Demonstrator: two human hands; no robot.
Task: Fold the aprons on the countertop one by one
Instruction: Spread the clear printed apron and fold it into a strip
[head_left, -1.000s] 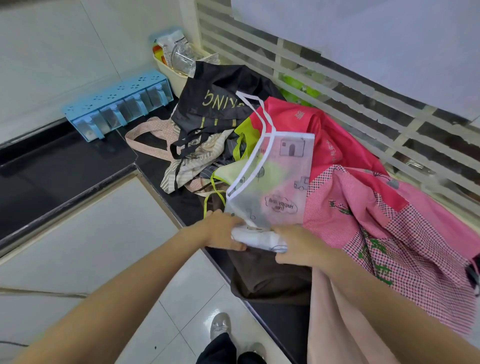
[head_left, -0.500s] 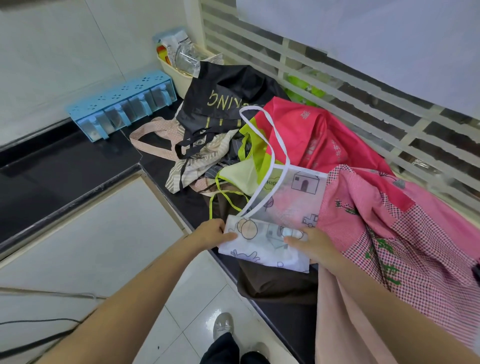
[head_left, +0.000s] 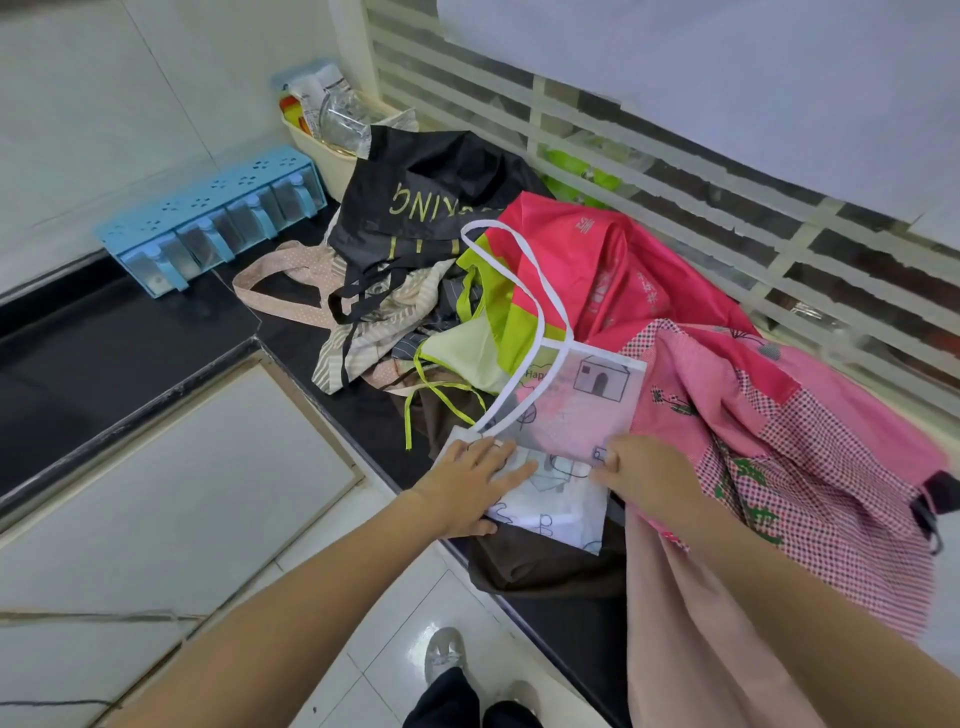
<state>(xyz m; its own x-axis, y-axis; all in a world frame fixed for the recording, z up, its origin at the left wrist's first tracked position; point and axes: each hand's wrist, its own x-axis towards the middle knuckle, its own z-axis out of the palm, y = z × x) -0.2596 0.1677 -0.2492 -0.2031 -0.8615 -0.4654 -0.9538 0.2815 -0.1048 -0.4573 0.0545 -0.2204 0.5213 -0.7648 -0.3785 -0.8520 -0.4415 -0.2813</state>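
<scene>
Translucent white apron with cartoon house print lying at near edge of black countertop, atop a brown cloth draped over the edge; lower part folded into a flat packet, white neck loop trailing toward 12 o'clock over the pile; left hand laid flat on the packet's left half, fingers straight and spread, pressing, nothing grasped; right hand resting at the packet's right edge, at 3 o'clock from the left hand, thumb on the cloth, other fingers not clearly seen, so grip cannot be told; pink checked apron bunched at 3 o'clock, touching the right wrist; plain pale pink cloth hanging below it under the right forearm; bright pink apron at 12 o'clock, lime-green apron beside it at 11; black apron with yellow lettering farther back; striped beige apron under its straps; blue spice rack at 10 o'clock against the wall; cream basket with a glass jar in the far corner.
</scene>
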